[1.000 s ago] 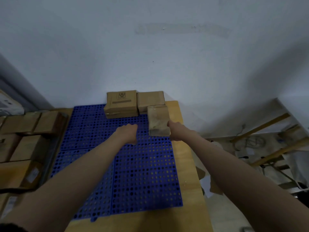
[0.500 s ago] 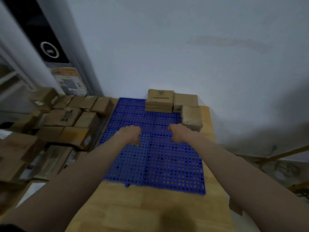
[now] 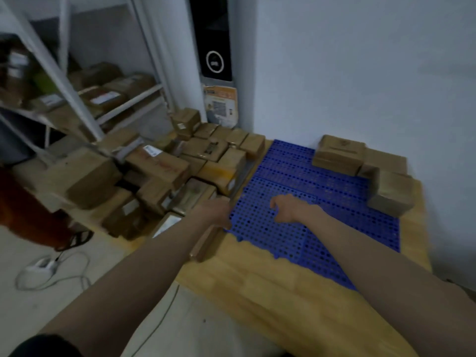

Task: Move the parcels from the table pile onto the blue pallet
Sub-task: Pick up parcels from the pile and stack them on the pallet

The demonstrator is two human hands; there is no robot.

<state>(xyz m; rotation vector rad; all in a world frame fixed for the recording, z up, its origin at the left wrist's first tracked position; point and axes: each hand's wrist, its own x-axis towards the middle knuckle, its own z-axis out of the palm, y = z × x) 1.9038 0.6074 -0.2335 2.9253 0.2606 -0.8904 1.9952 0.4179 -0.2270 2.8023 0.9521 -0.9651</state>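
Observation:
The blue pallet (image 3: 296,181) lies on a wooden table (image 3: 257,284). Three brown parcels sit at its far right corner: a flat one (image 3: 338,154), one behind it by the wall (image 3: 386,161), and one nearest me at the right edge (image 3: 391,193). A pile of brown parcels (image 3: 180,173) covers the surface left of the pallet. My left hand (image 3: 215,211) hovers at the pallet's left edge beside the pile, holding nothing. My right hand (image 3: 286,208) hangs over the pallet with fingers loosely curled, empty.
A metal shelf rack (image 3: 77,99) with more boxes stands at the far left. A white device with a cable (image 3: 43,266) lies on the floor. A person's foot in a sandal (image 3: 74,238) is at the left. The white wall (image 3: 360,73) backs the pallet.
My right hand has let go of the parcel at the pallet's right edge. Both hands and my view have swung left toward the parcel pile.

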